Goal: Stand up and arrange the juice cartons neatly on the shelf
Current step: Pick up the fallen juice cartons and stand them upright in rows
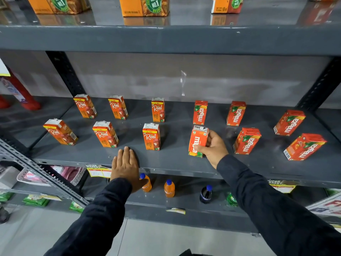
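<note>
On the grey middle shelf [171,161], several small orange "Real" cartons [151,136] stand in two rows on the left half. Several red "Maaza" cartons [200,112] stand in two rows on the right half. My right hand [215,147] grips one Maaza carton [197,141] in the front row; it stands upright, turned so its label runs sideways. My left hand [125,163] lies flat, palm down, on the shelf's front edge between two front-row Real cartons, holding nothing. The two rightmost Maaza cartons [305,146] look tilted at the frame's edge.
Larger orange juice cartons [144,6] stand on the shelf above. Below are two orange bottles [169,188] and a dark bottle [205,194], with price tags [97,170] on the shelf lip. A red bottle [20,93] and slanted metal brace [42,180] sit left.
</note>
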Demonstrator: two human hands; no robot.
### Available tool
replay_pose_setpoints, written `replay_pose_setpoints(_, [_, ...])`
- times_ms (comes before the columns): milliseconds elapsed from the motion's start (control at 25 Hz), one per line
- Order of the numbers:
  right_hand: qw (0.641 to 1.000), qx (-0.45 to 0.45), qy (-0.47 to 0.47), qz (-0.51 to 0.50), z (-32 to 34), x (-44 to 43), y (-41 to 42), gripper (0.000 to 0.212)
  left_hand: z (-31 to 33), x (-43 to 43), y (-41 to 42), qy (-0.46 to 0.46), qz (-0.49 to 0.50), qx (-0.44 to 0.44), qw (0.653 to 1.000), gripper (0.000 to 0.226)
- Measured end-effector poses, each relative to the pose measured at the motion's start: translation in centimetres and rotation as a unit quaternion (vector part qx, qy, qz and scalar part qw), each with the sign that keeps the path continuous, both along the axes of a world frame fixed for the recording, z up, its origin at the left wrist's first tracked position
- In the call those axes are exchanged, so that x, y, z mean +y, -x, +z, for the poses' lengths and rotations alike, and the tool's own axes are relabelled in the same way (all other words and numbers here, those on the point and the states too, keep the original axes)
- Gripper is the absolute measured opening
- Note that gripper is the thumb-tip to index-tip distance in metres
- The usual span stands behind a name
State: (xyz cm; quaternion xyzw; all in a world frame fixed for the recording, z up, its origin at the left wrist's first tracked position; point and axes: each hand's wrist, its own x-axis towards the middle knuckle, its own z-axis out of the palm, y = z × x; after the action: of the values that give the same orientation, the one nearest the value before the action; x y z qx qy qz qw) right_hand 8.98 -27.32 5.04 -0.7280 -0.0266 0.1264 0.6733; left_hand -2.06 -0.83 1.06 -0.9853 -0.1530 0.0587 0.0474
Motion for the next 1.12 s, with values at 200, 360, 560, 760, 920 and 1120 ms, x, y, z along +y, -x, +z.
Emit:
replay_pose_setpoints(200, [0.989,-0.070,0.120,0.044,-0.1,-1.1,-0.5,0.051,0.0,-0.1,-0.1,0.003,0.000,-0.001,1.000,0.122])
replay_pose_setpoints(360, [0.977,-0.089,0.184,0.057,0.0,-1.6,-0.6,0.052,0.1,-0.1,0.0,0.004,0.001,0.000,1.000,0.121])
replay_pose_setpoints(560, [0.962,-0.103,0.245,0.065,0.1,-1.7,-0.3,0.051,0.1,-0.1,0.0,0.004,0.000,-0.001,1.000,0.122])
replay_pose_setpoints(760, [0.954,-0.126,0.270,0.043,-0.5,-2.4,-0.1,0.050,0.1,0.0,0.0,0.008,-0.003,0.000,1.000,0.123])
replay_pose_setpoints(920, [0.982,-0.167,0.039,-0.083,1.7,-3.5,-0.6,0.051,0.0,0.0,0.0,0.006,0.000,0.002,1.000,0.121])
replay_pose_setpoints(1120, [0.975,-0.192,0.111,-0.009,3.3,-3.1,-1.1,0.052,0.0,0.0,0.0,0.013,0.001,-0.011,1.000,0.122])
